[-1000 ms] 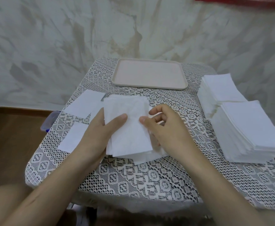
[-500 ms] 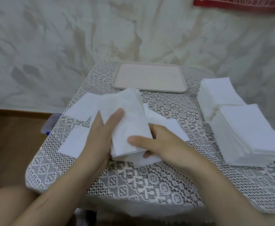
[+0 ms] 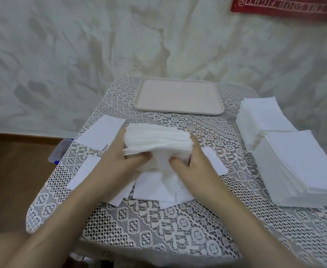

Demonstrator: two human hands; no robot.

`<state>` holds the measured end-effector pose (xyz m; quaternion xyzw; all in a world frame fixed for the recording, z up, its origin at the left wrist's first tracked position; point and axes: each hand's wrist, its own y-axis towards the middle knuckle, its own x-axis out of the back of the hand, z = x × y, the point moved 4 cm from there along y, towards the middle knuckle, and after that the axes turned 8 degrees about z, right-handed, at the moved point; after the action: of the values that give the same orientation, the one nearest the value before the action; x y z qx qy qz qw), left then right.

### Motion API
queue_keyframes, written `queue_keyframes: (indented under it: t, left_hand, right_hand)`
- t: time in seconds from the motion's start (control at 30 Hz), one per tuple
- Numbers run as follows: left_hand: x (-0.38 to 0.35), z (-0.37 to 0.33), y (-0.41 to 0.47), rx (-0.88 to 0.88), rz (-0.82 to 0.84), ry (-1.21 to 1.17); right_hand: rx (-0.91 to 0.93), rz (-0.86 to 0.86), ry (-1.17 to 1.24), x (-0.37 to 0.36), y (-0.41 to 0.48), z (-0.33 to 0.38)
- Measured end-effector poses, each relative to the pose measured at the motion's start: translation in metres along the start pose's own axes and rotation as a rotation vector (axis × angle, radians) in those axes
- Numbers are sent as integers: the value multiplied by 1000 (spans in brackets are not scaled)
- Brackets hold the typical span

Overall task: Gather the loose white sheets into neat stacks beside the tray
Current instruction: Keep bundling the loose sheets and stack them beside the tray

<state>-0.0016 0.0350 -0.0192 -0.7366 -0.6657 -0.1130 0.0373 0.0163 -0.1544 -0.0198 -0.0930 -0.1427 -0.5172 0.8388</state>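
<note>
Before the tray [image 3: 178, 112], both hands [image 3: 118, 161] [image 3: 194, 168] clasp a sheet bundle [image 3: 158, 140], seemingly on edge

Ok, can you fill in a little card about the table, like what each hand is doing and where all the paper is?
left hand: grips the bundle of sheets from its left side
right hand: grips the bundle from its right side
bundle: tipped up so its sheet edges show
loose sheets: several lie flat on the lace tablecloth, beside and under the hands
tray: behind the bundle, nothing on it
tall stacks: two, on the right side of the table
</note>
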Motion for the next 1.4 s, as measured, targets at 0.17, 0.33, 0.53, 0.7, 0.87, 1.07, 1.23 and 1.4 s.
queue_keyframes:
  t: [0.17, 0.33, 0.53, 0.7, 0.87, 1.07, 1.23, 1.4]
  left_hand:
    - [-9, 1, 0, 1, -8, -252]
    - [-2, 4, -2, 20, -52, -179]
    - [0, 0, -2, -25, 33, 146]
    - [3, 2, -1, -51, 6, 139]
    - [6, 8, 2, -55, -36, 33]
    - [1, 2, -1, -62, 55, 157]
    - [-8, -3, -1, -54, 42, 49]
    - [2, 3, 2, 6, 35, -83]
  right_hand:
    - [55, -47, 35, 1, 5, -2]
    - [79, -12, 93, -1, 3, -6]
    - [122, -17, 132, -2, 4, -3]
    - [135, -27, 112, 1, 4, -2]
    - [114, 28, 112, 3, 1, 0]
    - [131, 7, 236, 3, 1, -3]
    - [90, 48, 208, -8, 2, -3]
    - [104, -19, 175, 2, 6, -3]
